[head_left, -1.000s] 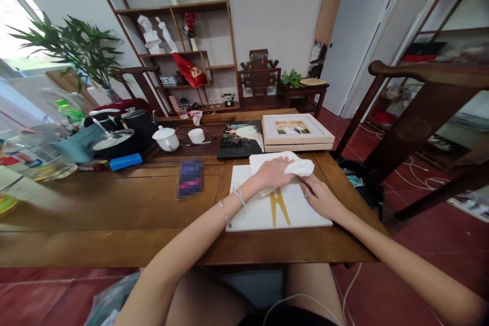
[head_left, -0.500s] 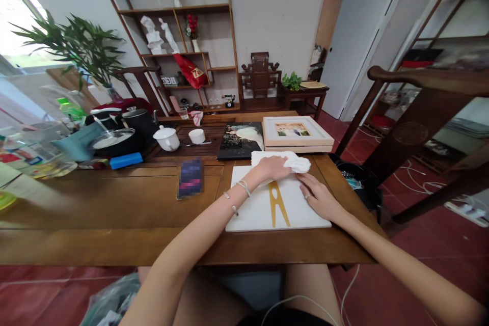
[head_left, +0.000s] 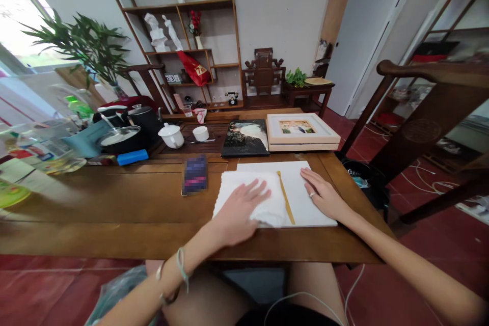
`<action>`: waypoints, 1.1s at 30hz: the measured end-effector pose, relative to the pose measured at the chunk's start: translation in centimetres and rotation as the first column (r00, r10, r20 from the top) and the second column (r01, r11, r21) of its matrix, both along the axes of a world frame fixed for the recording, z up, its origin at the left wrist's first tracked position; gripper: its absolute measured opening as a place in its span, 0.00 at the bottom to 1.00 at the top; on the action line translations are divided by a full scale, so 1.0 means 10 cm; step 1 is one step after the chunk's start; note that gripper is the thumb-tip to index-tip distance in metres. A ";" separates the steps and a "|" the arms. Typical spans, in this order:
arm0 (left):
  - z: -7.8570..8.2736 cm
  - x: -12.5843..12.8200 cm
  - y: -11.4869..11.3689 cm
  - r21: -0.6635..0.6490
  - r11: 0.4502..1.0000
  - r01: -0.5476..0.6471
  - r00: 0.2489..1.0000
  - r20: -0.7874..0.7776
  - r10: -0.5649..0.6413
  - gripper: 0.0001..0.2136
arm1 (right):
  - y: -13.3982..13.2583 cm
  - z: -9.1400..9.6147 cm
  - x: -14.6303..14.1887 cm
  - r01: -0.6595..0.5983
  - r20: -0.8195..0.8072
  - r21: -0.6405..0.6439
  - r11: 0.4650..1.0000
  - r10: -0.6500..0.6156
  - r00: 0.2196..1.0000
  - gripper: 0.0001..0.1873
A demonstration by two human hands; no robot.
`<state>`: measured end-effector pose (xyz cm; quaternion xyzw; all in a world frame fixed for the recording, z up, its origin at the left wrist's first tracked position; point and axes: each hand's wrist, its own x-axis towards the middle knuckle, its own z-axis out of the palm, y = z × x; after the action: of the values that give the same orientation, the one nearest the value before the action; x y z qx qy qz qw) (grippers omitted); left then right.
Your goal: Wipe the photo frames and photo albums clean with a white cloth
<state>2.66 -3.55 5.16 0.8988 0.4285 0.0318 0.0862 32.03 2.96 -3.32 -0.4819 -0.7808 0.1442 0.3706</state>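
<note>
My left hand [head_left: 239,211] lies palm down on a white cloth [head_left: 232,186], its fingers spread wide, extended and slightly blurred; whether they pinch any of the fabric I cannot tell. The cloth is laid over the left part of a white panel [head_left: 310,214], which rests near the front edge of the wooden desk [head_left: 114,209]. Just beside the cloth, a gold stripe [head_left: 286,197] is exposed on the panel. My right hand [head_left: 324,196], with a ring [head_left: 312,194], rests flat on the right part of the panel, its fingers straight and close together, grasping nothing. Behind the panel lie a dark photo print [head_left: 244,138] and, to its right, a pale framed picture [head_left: 305,135]. To the left of the panel, a small rectangular item [head_left: 195,175] is pixelated, so any lettering on it is illegible. Legible characters occur mainly at the shelf unit [head_left: 179,8]: a red bag [head_left: 193,67] bears a pale "7" followed by an unclear mark, and number blocks [head_left: 172,78] read "0" and "3", the last one being indistinct. The label of the clear bottle [head_left: 49,145] at far left is too blurred to read.
</note>
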 end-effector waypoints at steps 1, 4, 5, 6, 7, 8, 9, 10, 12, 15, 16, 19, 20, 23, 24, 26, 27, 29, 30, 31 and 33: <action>0.01 0.00 -0.19 0.004 1.000 0.019 1.000 -0.006 -0.019 0.36 | 0.00 0.00 0.00 0.004 0.006 -0.001 1.000 -0.004 1.000 0.22; 0.06 -0.01 -0.58 0.024 0.998 0.053 0.999 0.009 -0.053 0.38 | 0.00 0.01 0.00 0.005 0.015 -0.009 1.000 -0.005 1.000 0.23; 0.07 -0.02 -0.62 0.019 0.998 0.053 0.998 0.012 -0.054 0.38 | 0.00 0.01 0.00 0.003 0.015 -0.011 1.000 -0.003 1.000 0.23; 0.07 -0.02 -0.62 0.011 0.999 0.050 0.999 0.013 -0.051 0.38 | 0.00 0.01 0.00 0.001 0.013 -0.012 1.000 0.000 1.000 0.23; 0.06 -0.03 -0.58 0.006 0.999 0.046 0.999 0.013 -0.046 0.37 | 0.00 0.01 0.00 0.000 0.012 -0.012 1.000 0.000 1.000 0.23; 0.04 -0.03 -0.49 0.009 0.999 0.041 0.999 0.014 -0.041 0.37 | 0.00 0.01 0.00 0.001 0.013 -0.012 1.000 -0.001 1.000 0.22; 0.02 -0.03 -0.37 0.021 0.999 0.038 0.999 0.011 -0.038 0.37 | 0.00 0.01 0.00 0.002 0.016 -0.011 1.000 -0.002 1.000 0.22; -0.01 -0.03 -0.23 0.041 0.999 0.036 0.999 0.005 -0.036 0.37 | 0.00 0.01 0.00 0.004 0.021 -0.009 1.000 -0.004 1.000 0.22; -0.06 -0.02 0.09 0.095 0.995 0.036 0.999 -0.018 -0.035 0.37 | 0.00 0.01 0.00 0.005 0.032 -0.008 1.000 -0.005 0.999 0.23; -0.13 -0.02 0.56 0.174 0.984 0.030 0.998 -0.057 -0.021 0.37 | -0.01 0.02 -0.01 0.010 0.043 -0.013 1.000 -0.009 0.999 0.23; -0.15 -0.02 0.68 0.191 0.981 0.023 0.998 -0.064 -0.011 0.36 | -0.01 0.03 -0.01 0.011 0.043 -0.017 1.000 -0.011 0.999 0.23; -0.17 -0.02 0.90 0.209 0.978 0.000 0.997 -0.081 0.017 0.34 | -0.01 0.04 -0.01 0.009 0.037 -0.028 1.000 -0.008 0.999 0.23; -0.18 -0.02 0.92 0.211 0.978 -0.002 0.996 -0.086 0.020 0.34 | -0.01 0.04 -0.01 0.007 0.037 -0.031 1.000 -0.006 0.999 0.23; -0.17 -0.05 0.79 0.199 0.980 0.013 0.995 -0.099 0.007 0.34 | -0.01 0.04 -0.01 0.010 0.044 -0.038 0.999 -0.008 0.999 0.23; -0.17 -0.06 0.69 0.187 0.982 0.016 0.995 -0.098 0.002 0.35 | -0.01 0.04 -0.01 0.011 0.044 -0.040 0.999 -0.009 0.999 0.23; -0.15 -0.10 0.42 0.152 0.988 0.017 0.996 -0.094 -0.002 0.37 | -0.01 0.03 -0.01 0.011 0.033 -0.043 0.999 -0.009 0.999 0.23; -0.14 -0.12 0.26 0.131 0.991 0.021 0.995 -0.096 -0.009 0.38 | -0.01 0.03 -0.01 0.011 0.026 -0.044 0.999 -0.009 1.000 0.23; -0.11 -0.15 -0.09 0.094 0.995 0.017 0.994 -0.107 -0.006 0.43 | -0.01 0.03 -0.01 0.012 0.018 -0.044 0.999 -0.011 1.000 0.23; -0.09 -0.15 -0.25 0.072 0.997 0.025 0.994 -0.109 -0.017 0.45 | -0.01 0.02 -0.02 0.013 0.019 -0.042 0.999 -0.012 1.000 0.23; -0.07 -0.15 -0.41 0.045 0.998 0.037 0.993 -0.112 -0.032 0.48 | -0.01 0.02 -0.02 0.014 0.023 -0.039 0.999 -0.013 1.000 0.23; -0.04 -0.13 -0.65 -0.003 0.997 0.075 0.992 -0.105 -0.075 0.51 | -0.01 0.02 -0.02 0.015 0.036 -0.032 0.999 -0.014 0.999 0.23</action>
<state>1.40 -10.01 4.79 0.9148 0.3984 -0.0186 0.0641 31.85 2.88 -3.11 -0.4958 -0.7814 0.1457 0.3498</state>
